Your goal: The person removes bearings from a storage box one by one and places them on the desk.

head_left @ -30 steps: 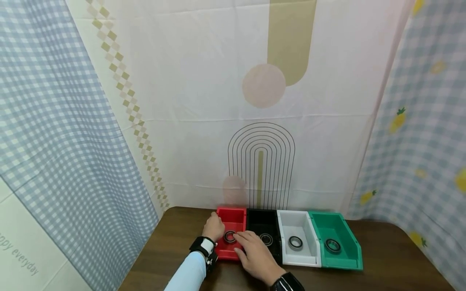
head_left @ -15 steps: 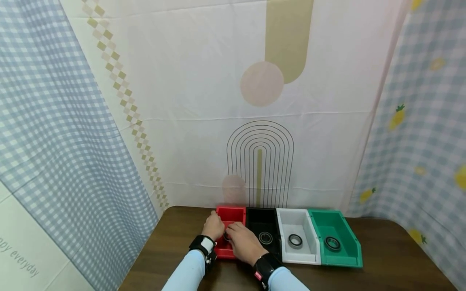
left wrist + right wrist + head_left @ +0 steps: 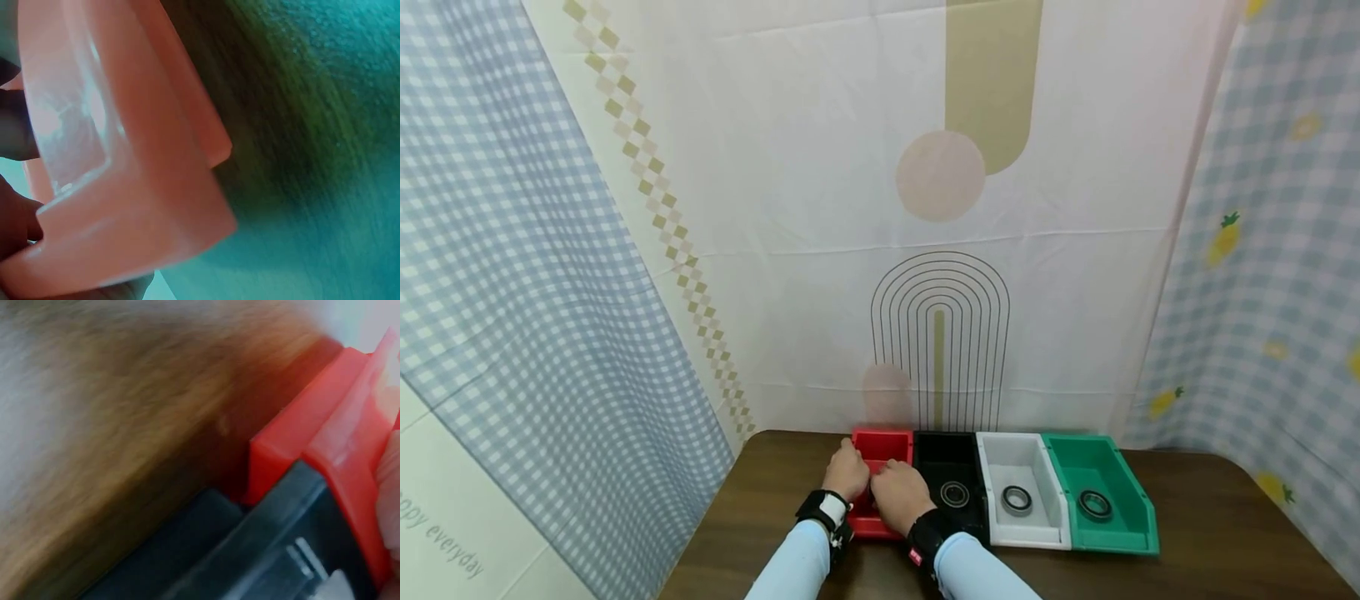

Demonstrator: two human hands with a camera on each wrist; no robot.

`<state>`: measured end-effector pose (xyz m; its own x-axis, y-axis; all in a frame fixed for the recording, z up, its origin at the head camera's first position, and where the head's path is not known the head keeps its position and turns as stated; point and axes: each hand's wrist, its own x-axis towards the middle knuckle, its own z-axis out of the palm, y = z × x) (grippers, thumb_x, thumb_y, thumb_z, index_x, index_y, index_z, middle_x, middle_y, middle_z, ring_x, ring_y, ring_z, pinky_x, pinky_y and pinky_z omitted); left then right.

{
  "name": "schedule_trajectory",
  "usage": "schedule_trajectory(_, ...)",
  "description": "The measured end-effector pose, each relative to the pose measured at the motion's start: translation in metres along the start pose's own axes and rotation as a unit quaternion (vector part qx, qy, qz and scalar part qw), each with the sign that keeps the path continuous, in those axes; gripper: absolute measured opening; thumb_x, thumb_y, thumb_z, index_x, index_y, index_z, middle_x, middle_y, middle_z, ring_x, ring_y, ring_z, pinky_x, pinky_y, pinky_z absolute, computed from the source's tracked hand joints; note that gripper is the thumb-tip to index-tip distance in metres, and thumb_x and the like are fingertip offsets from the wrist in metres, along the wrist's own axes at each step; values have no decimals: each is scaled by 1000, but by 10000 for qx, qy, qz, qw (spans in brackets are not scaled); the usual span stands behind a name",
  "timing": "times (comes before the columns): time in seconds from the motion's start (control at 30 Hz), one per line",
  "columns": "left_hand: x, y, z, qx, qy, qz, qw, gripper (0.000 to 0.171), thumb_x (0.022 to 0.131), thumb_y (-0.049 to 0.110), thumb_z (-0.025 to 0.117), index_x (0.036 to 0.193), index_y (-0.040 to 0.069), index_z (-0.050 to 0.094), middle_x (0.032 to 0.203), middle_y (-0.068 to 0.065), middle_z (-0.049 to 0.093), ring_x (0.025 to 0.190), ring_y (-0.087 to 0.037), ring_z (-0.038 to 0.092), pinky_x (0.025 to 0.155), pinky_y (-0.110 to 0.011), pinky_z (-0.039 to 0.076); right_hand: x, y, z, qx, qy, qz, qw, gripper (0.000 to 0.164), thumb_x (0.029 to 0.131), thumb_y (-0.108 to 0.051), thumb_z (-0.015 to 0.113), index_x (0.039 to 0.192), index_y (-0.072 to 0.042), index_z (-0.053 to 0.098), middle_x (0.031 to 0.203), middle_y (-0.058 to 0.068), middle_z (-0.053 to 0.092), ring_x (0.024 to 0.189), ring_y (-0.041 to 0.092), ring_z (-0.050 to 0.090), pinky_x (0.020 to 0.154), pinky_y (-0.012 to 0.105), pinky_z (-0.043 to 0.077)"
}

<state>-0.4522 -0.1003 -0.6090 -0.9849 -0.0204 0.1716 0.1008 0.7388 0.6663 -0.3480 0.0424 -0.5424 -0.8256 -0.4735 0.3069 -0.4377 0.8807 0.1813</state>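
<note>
A red bin [image 3: 872, 527] stands at the left end of a row of bins. My left hand [image 3: 847, 472] grips its left wall; in the left wrist view, fingers [image 3: 15, 125] lie inside the wall and part of the hand shows below it. My right hand [image 3: 901, 494] reaches over the bin's right side with its fingers bent down inside. They pinch a ring bearing there, mostly hidden behind the hand. In the right wrist view, only a strip of that hand shows beside the red wall [image 3: 350, 437].
Right of the red bin stand a black bin [image 3: 943, 447], a white bin [image 3: 1000, 450] and a green bin [image 3: 1078, 454]. Each holds one ring bearing, such as the one [image 3: 1017, 500] in the white bin. The wooden table [image 3: 752, 500] backs onto a hanging cloth [image 3: 805, 333].
My right hand has moved left from the black bin's edge into the red bin, covering the bearing there, and its fingers have curled. The left hand stays at the red bin's left wall.
</note>
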Motion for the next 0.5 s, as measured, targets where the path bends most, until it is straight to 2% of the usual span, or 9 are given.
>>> schedule_trajectory(0.1, -7, 11, -4, -81, 26, -94, 9999, 24, 107, 16, 48, 120, -3, 55, 103, -23, 73, 95, -42, 74, 78, -52, 59, 0, 0, -1, 8, -46, 92, 9999, 21, 91, -25, 77, 72, -20, 71, 80, -4, 77, 93, 17, 69, 92, 31, 57)
schedule_trajectory(0.23, -13, 18, -4, -222, -83, -228, 9995, 25, 107, 16, 48, 122, -3, 55, 106, -24, 72, 97, -40, 73, 81, -51, 59, -3, 0, -4, -70, -23, 184, 9998, 25, 90, -21, 76, 67, -19, 68, 72, -3, 73, 82, 17, 69, 84, 30, 57)
schedule_trajectory(0.33, -14, 18, -4, -278, -118, -270, 9992, 24, 106, 15, 50, 122, -3, 55, 107, -23, 72, 97, -39, 73, 82, -51, 59, -2, 0, -4, -117, -105, 196, 9997, 27, 91, -21, 76, 66, -18, 66, 68, -2, 71, 76, 16, 68, 79, 30, 56)
schedule_trajectory(0.5, -7, 10, -5, -83, 1, -244, 9997, 24, 107, 16, 49, 121, -2, 55, 106, -23, 72, 95, -38, 73, 80, -49, 59, 4, -3, -4, -115, -292, 166, 9994, 28, 91, -23, 75, 66, -18, 65, 66, -2, 69, 75, 16, 69, 82, 30, 58)
